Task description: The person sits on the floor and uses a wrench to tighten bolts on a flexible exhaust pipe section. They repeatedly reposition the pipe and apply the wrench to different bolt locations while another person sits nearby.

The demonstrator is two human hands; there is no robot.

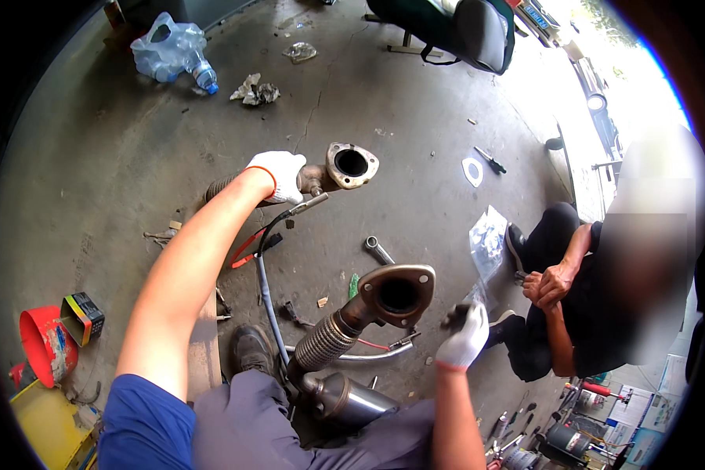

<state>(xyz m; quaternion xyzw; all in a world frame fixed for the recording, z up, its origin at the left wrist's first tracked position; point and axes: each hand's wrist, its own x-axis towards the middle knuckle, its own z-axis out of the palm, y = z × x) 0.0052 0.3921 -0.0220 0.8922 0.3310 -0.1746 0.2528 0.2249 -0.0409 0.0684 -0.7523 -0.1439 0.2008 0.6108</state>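
Observation:
My left hand (278, 174), in a white knit glove with an orange cuff, is closed around an exhaust pipe whose worn flange (352, 165) faces up. An oxygen sensor (310, 204) with a dark cable is beside that hand. Nearer to me stands a second exhaust pipe with a flange (398, 295), a ribbed flexible section (325, 341) and a shiny catalytic converter (354, 401) between my legs. To the right of its flange, my gloved right hand (464, 337) hangs in the air, fingers loosely bent, darkened at the tips, with nothing visible in them.
A wrench (380, 250), a gasket (472, 171), a screwdriver (490, 160) and a clear plastic bag (488, 243) lie on the concrete floor. At right a co-worker (556, 298) crouches with hands together. A red funnel (48, 345) and plastic bottles (172, 51) are at left.

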